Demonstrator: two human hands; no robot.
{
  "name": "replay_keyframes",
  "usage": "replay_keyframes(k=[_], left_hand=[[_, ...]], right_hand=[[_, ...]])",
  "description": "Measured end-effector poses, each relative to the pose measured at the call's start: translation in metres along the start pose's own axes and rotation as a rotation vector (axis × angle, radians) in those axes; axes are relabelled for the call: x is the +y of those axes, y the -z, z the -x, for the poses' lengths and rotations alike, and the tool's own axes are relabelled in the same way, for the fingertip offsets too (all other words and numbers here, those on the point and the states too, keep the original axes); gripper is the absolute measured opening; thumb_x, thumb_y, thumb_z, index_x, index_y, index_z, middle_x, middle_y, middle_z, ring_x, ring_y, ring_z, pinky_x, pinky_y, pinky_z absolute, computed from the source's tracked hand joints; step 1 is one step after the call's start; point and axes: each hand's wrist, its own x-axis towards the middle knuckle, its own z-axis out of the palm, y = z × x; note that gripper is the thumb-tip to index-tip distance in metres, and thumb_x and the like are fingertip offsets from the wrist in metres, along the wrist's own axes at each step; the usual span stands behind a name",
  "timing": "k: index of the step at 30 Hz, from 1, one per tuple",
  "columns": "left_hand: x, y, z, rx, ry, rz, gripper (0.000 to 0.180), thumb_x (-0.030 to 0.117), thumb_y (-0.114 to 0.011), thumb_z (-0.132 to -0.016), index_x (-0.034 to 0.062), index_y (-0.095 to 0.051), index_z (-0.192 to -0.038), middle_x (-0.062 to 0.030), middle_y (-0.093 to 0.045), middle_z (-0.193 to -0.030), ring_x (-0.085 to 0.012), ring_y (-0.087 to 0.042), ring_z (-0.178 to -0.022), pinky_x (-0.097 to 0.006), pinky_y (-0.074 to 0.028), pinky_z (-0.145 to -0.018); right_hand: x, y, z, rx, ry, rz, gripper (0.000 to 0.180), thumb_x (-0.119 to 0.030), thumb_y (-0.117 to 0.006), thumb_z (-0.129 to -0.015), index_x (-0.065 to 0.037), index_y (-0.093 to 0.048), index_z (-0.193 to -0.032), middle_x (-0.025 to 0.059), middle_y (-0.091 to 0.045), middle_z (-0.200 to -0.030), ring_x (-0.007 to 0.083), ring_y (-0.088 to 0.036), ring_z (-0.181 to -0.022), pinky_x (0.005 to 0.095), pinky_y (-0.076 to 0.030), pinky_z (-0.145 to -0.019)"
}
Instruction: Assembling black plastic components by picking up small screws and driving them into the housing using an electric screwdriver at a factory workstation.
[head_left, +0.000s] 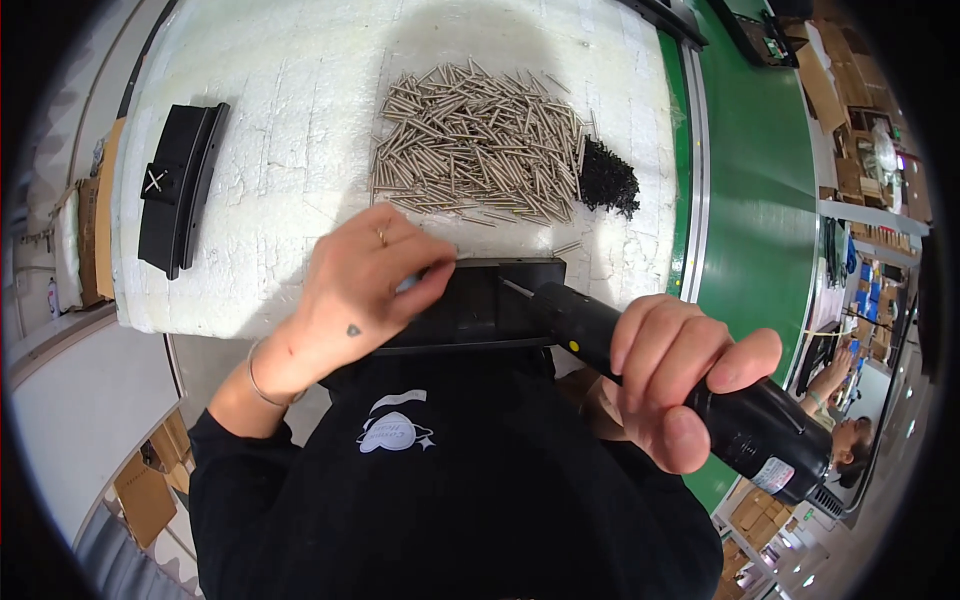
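A black electric screwdriver (580, 322) lies in the grip of my right hand (680, 375), fingers wrapped round its body. Its thin bit points left at a black plastic part (475, 310) held close to my body; whether the tip touches is hard to tell. My left hand (370, 275) is over the left end of that part, fingers curled and thumb pressed in; what they pinch, if anything, is hidden. Just beyond lies a big heap of thin metal pins (480, 140). A small pile of tiny black pieces (608, 180) sits at its right edge.
On the left of the white foam-like work surface (280, 120) rests another black part (180, 190) with small metal pins crossed on it. A green bench top (750, 220) with a metal rail runs along the right. Far right, another person (848, 435) sits beside shelves and cartons.
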Motion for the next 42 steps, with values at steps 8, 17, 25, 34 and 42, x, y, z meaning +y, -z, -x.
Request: replay_keyframes(k=[8, 17, 25, 34, 42], left_hand=[[0.005, -0.018, 0.026, 0.096, 0.106, 0.041, 0.018, -0.004, -0.073, -0.064, 0.003, -0.067, -0.079, -0.006, -0.061, -0.07, -0.024, -0.056, -0.068, -0.032, -0.047, -0.059], [0.003, -0.022, 0.027, 0.097, 0.099, 0.03, 0.014, 0.001, -0.072, -0.066, 0.0042, -0.064, -0.077, -0.0053, -0.057, -0.068, -0.0239, -0.055, -0.066, -0.033, -0.048, -0.057], [0.002, -0.025, 0.029, 0.112, 0.107, 0.025, 0.013, 0.001, -0.072, -0.066, 0.0047, -0.063, -0.076, -0.0052, -0.058, -0.068, -0.0235, -0.055, -0.067, -0.033, -0.048, -0.056], [0.001, -0.034, 0.034, 0.191, 0.071, 0.014, 0.018, -0.004, -0.073, -0.062, 0.005, -0.065, -0.076, -0.0042, -0.059, -0.067, -0.0229, -0.056, -0.064, -0.032, -0.048, -0.055], [-0.002, -0.035, 0.037, 0.243, 0.046, 0.001, 0.02, -0.005, -0.072, -0.061, 0.0055, -0.064, -0.076, -0.0039, -0.058, -0.067, -0.023, -0.058, -0.065, -0.031, -0.048, -0.054]], right_hand=[[0.021, -0.01, -0.004, -0.075, -0.05, -0.028, 0.036, 0.007, -0.062, -0.074, -0.007, -0.041, -0.1, 0.0056, -0.054, -0.065, 0.0189, -0.053, -0.052, 0.0346, -0.045, -0.053], [0.03, -0.012, -0.004, -0.076, -0.05, -0.06, 0.037, 0.005, -0.063, -0.074, -0.007, -0.043, -0.102, 0.0064, -0.056, -0.067, 0.0193, -0.055, -0.054, 0.0347, -0.045, -0.053], [0.035, -0.016, -0.008, -0.082, -0.061, -0.052, 0.037, 0.006, -0.063, -0.072, -0.006, -0.043, -0.101, 0.0065, -0.055, -0.066, 0.0197, -0.054, -0.053, 0.0344, -0.045, -0.053], [0.035, -0.023, -0.014, -0.102, -0.09, -0.031, 0.029, 0.006, -0.063, -0.072, -0.005, -0.044, -0.092, 0.0065, -0.054, -0.063, 0.0195, -0.052, -0.051, 0.0333, -0.044, -0.05], [0.037, -0.015, -0.012, -0.143, -0.056, -0.038, 0.034, 0.005, -0.062, -0.073, -0.007, -0.04, -0.097, 0.005, -0.054, -0.065, 0.0176, -0.053, -0.05, 0.0326, -0.045, -0.049]])
